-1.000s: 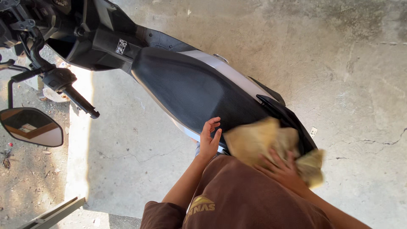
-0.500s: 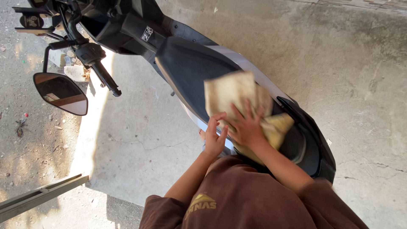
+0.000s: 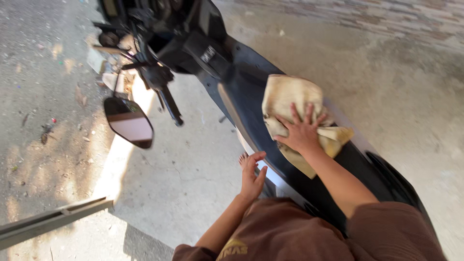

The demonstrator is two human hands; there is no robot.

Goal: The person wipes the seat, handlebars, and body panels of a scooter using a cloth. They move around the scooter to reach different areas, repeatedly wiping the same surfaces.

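**Flat palm on the rag, scooter seat under it**

Pressing down with fingers spread wide, our right hand [image 3: 300,131] pins a crumpled yellowish cloth [image 3: 290,104] flat on the black scooter seat [image 3: 244,99], not really gripping it, just palm on top. Our left hand [image 3: 251,175] rests open against the seat's near edge, holding nothing. Handlebar [image 3: 164,99] and side mirror [image 3: 128,122] stick out to the left over the concrete floor [image 3: 183,179].

Right hand [image 3: 302,131] with yellow cloth [image 3: 290,104] now farther forward on black seat [image 3: 251,108], toward handlebar at 11 o'clock; earlier near seat's rear. Left hand [image 3: 251,175] lifts off seat edge, fingers spread. Mirror [image 3: 128,122] sits nearer frame centre.
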